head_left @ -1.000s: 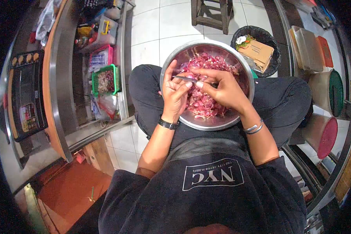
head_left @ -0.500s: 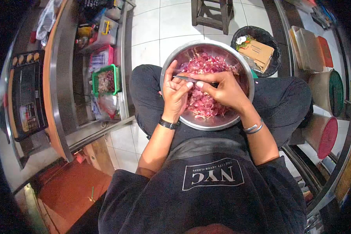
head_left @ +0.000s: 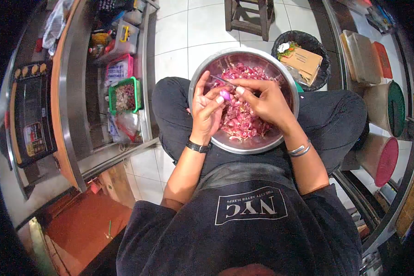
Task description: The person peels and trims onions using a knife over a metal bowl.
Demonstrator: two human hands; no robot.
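My left hand (head_left: 206, 110) pinches a small purple shallot (head_left: 225, 95) between thumb and fingers, with the index finger raised. A small knife (head_left: 224, 81) is gripped in my right hand (head_left: 264, 101), its blade pointing to the upper left, just above the shallot. Both hands are over a wide metal bowl (head_left: 254, 148), which sits in front of my crossed legs. Many pink-red shallot pieces (head_left: 246, 122) fill much of the bowl. My fingers cover the knife's handle for the most part.
A bin lined with a black bag (head_left: 324, 57) holds cardboard, beyond the bowl to the right. A wooden stool (head_left: 248, 20) stands ahead. Shelves at left carry a green basket (head_left: 112, 99). Lidded buckets (head_left: 385, 161) stand at right.
The knife blade has swung from lying across the left fingertips to pointing up and left. The purple shallot now shows plainly in the left fingers. The forearms have barely moved.
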